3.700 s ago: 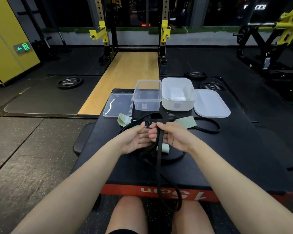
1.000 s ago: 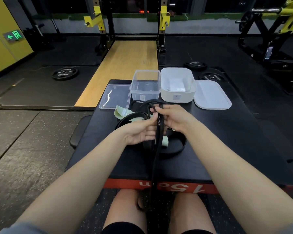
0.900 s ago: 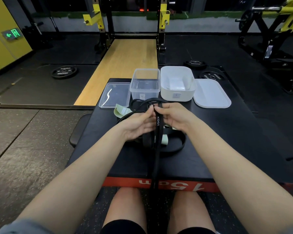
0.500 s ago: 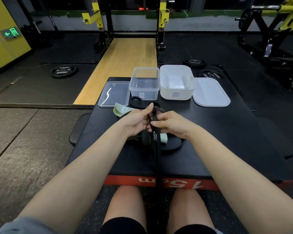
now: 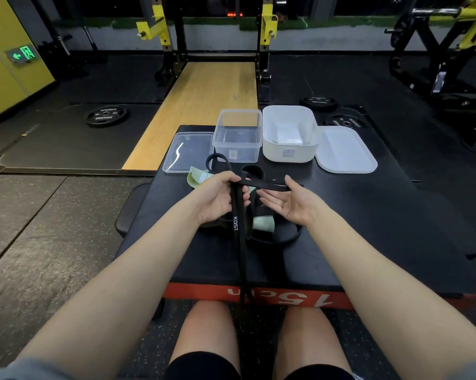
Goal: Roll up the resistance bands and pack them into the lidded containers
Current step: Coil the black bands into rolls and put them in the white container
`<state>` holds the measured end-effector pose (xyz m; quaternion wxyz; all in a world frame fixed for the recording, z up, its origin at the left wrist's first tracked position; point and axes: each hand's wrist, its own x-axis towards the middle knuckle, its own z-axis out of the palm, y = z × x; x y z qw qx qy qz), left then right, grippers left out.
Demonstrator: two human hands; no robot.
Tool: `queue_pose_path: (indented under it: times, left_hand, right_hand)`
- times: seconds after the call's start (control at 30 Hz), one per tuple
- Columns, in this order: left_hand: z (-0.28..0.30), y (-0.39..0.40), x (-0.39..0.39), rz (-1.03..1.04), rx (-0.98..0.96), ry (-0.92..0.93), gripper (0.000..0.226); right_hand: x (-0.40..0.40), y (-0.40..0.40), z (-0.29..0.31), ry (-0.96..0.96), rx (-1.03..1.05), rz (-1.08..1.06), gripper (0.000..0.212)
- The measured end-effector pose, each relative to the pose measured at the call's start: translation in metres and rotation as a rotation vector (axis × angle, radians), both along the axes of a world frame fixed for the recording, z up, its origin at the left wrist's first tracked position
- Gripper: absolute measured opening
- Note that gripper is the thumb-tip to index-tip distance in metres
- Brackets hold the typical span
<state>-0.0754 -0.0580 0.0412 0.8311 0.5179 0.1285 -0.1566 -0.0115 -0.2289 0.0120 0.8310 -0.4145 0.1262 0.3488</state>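
My left hand (image 5: 217, 198) grips a long black resistance band (image 5: 236, 229) with white lettering. From that hand the band hangs over the front edge of the black box (image 5: 368, 215) and down between my knees. A short stretch runs sideways to my right hand (image 5: 289, 205), which is palm-up with straight fingers, the band lying by its thumb. Under my hands lie a pale green band (image 5: 262, 224) and more black band loops (image 5: 282, 237). Behind them stand a clear container (image 5: 238, 138) and a white container (image 5: 289, 157), both open, with a clear lid (image 5: 186, 152) and a white lid (image 5: 343, 149) alongside.
The box has a red front edge (image 5: 286, 296). On the floor lie weight plates (image 5: 106, 115) at left and weight plates (image 5: 317, 101) behind the white container. A wooden platform (image 5: 201, 105) leads to a squat rack (image 5: 267, 31). My knees are below the box edge.
My right hand has moved right, away from my left, and its fingers have straightened, drawing a stretch of black band sideways. My left hand keeps its grip on the band.
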Motion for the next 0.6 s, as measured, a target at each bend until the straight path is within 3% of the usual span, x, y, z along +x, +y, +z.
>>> queue_pose_path:
  times: [0.17, 0.27, 0.4, 0.6]
  left_hand:
    - [-0.008, -0.005, -0.008, -0.193, 0.055, 0.09, 0.017]
    - [-0.017, -0.006, -0.013, -0.238, 0.069, 0.052, 0.015]
    - [-0.028, -0.005, -0.02, -0.349, 0.16, -0.005, 0.013]
    - [-0.041, -0.002, -0.023, -0.512, 0.274, 0.061, 0.013]
  right_hand:
    - [0.001, 0.017, 0.01, 0.025, 0.104, -0.049, 0.058]
    - [0.001, 0.018, 0.015, 0.047, 0.097, -0.093, 0.047]
    - [0.005, 0.018, 0.019, -0.024, -0.04, -0.095, 0.041]
    - [0.004, 0.025, 0.026, -0.163, -0.167, -0.145, 0.037]
